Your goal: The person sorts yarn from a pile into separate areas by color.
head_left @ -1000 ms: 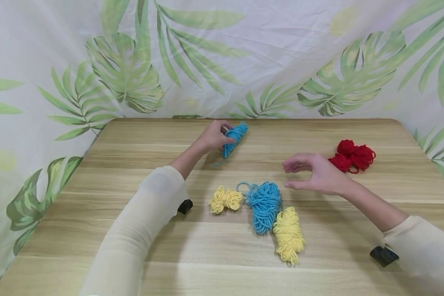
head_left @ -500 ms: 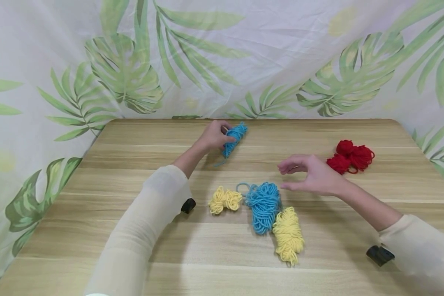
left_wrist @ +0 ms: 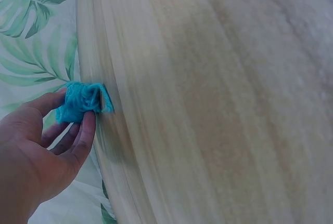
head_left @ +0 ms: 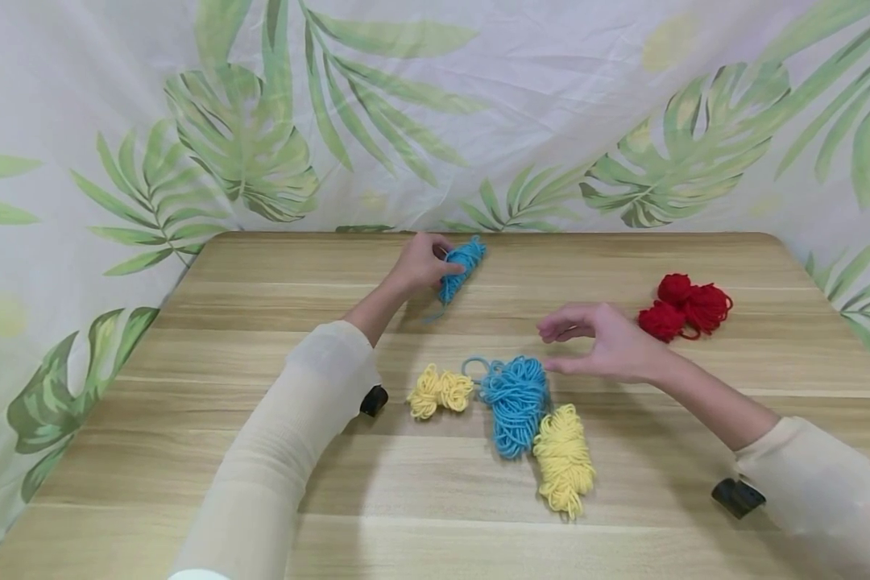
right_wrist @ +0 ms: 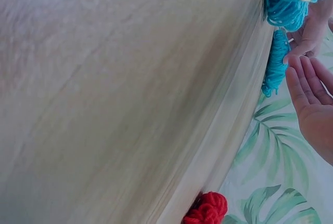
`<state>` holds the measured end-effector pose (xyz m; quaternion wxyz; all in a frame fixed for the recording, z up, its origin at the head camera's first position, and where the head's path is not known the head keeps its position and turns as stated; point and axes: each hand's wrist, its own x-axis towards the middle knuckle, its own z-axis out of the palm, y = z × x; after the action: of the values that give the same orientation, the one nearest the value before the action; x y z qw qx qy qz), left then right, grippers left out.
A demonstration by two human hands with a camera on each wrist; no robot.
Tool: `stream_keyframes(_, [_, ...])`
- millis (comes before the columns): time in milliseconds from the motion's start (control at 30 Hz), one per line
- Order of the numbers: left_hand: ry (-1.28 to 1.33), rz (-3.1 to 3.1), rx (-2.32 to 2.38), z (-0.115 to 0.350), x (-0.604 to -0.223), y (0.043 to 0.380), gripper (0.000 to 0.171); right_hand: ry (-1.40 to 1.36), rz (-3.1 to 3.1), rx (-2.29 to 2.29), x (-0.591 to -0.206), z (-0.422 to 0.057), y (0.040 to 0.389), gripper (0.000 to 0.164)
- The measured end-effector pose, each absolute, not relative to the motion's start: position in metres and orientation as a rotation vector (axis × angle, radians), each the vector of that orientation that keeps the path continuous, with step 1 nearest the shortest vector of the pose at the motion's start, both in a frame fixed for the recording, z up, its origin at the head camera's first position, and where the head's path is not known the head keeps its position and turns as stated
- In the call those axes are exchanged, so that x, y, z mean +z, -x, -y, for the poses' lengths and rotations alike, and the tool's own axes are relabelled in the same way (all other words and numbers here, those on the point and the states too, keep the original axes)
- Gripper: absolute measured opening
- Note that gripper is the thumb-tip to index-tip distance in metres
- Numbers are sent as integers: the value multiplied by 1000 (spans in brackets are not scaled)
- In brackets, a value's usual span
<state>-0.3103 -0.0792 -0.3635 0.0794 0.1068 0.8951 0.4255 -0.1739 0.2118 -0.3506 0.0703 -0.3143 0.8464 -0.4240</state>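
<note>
Slippage of the small blue skein (head_left: 466, 267) is the likely fault. It sits near the far edge of the table (head_left: 275, 266), pinched by the left hand (head_left: 418, 262) between thumb and fingers; whether it touches the table cannot be told. A slack pinch could drop it, perhaps over that edge. A snagged tail (head_left: 437, 314) could unwind it. The right hand (head_left: 609, 345) holds nothing, thumb and fingers apart, near the large blue skein (head_left: 516, 407); a low sweep could disturb that skein and tangle its 1 loose loop (head_left: 474, 358).

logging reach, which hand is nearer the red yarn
Right. The right hand is close, left of the red yarn; the left hand is much farther left, holding a blue bundle.
</note>
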Motion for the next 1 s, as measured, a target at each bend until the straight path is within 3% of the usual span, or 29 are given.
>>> stream_keyframes(1000, [-329,-2547,1422,92,-360,302,35,1022,-2496,-1265,-356,-204,174,47])
